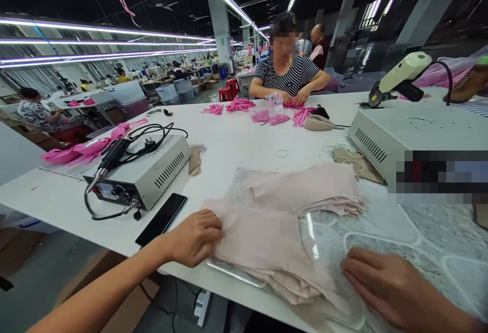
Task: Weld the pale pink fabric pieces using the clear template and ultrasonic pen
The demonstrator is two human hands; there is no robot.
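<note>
Two stacks of thin pale pink fabric lie on a clear, shiny mat [381,216] in front of me. The nearer fabric [263,236] spreads between my hands, its lower layers rumpled toward the table edge. The farther fabric stack [312,188] is folded, with layered edges at its right end. My left hand [198,236] is closed at the left edge of the nearer fabric, fingers curled. My right hand [385,279], slightly blurred, has its fingers pressed together on the sheer right corner of that same fabric.
A black phone [162,219] lies left of my left hand, beside a grey control box [156,170] with a corded handpiece. At right stands a larger grey box [427,129] with a cutter [404,76] on top. Across the white table [229,140] a co-worker [290,73] handles pink strips.
</note>
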